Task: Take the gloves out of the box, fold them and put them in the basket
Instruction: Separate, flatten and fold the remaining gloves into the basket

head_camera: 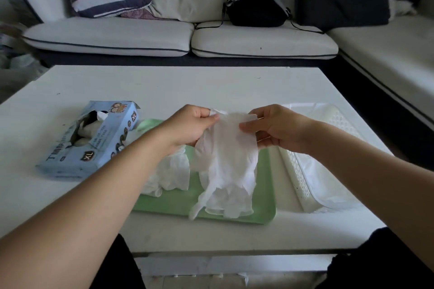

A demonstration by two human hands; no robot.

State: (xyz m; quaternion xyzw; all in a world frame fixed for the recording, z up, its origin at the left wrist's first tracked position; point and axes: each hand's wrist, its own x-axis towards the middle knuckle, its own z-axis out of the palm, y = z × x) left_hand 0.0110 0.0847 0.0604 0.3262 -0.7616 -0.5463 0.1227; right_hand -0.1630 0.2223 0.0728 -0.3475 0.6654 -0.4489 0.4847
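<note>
A: Both hands were up over the white table [223,87], and between them hung a translucent white glove [226,162], cuff at the top.

B: The left hand [191,125] had thumb and forefinger pressed onto one corner of the cuff, and the right hand [273,130] pinched the opposite corner, its other fingers curled behind the film.

A: So the long axis ran from the grip straight back toward the person, fingers pointing down and trailing onto the green tray [264,195].

B: Below the left wrist lay a crumpled second glove [172,175] on that tray, just beside the hanging one.

A: Out past the left hand sat the blue glove box [94,141], marked XL, its top torn open with more gloves showing inside.

B: And beyond the right hand stood the white perforated basket [298,178], close against the tray's edge. Bare tabletop stretched beyond the grip to the far edge.
</note>
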